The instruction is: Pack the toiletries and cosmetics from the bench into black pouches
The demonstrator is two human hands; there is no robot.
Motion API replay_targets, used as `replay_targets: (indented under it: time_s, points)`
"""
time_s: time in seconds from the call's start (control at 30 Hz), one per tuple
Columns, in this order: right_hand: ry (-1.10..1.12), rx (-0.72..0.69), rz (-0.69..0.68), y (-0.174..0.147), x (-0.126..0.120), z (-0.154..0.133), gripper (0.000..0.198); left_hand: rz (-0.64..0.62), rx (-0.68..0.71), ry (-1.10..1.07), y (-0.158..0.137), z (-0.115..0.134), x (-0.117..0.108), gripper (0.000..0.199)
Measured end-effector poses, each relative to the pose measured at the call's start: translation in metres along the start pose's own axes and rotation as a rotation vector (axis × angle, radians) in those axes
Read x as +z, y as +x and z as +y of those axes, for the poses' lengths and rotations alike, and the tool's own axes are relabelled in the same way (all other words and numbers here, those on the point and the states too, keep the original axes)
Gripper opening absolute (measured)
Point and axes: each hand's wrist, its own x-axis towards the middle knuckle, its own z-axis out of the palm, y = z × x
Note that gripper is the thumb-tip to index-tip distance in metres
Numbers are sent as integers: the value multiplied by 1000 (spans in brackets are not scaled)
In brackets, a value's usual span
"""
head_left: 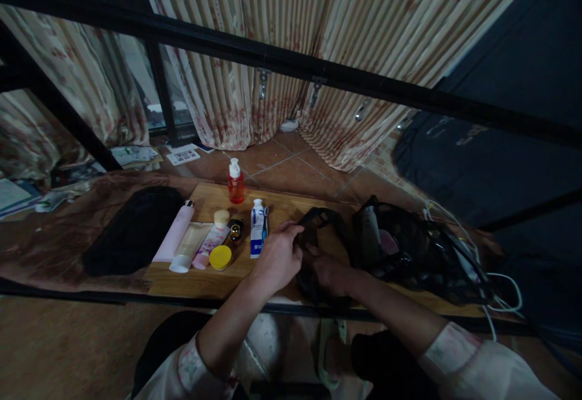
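A dark bag (339,230) with a looped strap or rim lies on the wooden board in front of me. My left hand (279,253) pinches its left edge, thumb and fingers closed on the dark material. From the right, my right hand (331,271) reaches into or against the bag; one finger points toward my left thumb, and the other fingertips are hidden in the dark folds. Beside my left hand are a blue-and-white toothpaste tube (257,230) and a blue toothbrush (265,224). What the bag contains cannot be made out.
Left on the board (191,285) stand a red pump bottle (236,188), yellow-lidded jar (220,257), small dark bottle (235,234), several tubes and a pink bottle (176,230). A black pouch (136,227) lies farther left. Rightward sits a filled mesh bag (422,248) near white cables (504,294). A black rail (282,57) crosses above.
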Motion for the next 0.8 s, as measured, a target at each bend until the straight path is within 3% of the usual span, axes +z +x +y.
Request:
replay_targets:
  time_s: [0.13,0.3,0.47,0.8]
  points:
    - [-14,-43,-124,-3,-13,1,70,-5,2,15,0,2,-3,45]
    - [-29,5,-252,-3,-23,4,73,-12,19,20,0,2,-9,44]
    - [1,-68,-217,0,-21,13,68,-32,40,28,1,2,-14,43]
    - [-211,-1,-28,10,-8,2,77,-58,50,90,1,-5,-17,45]
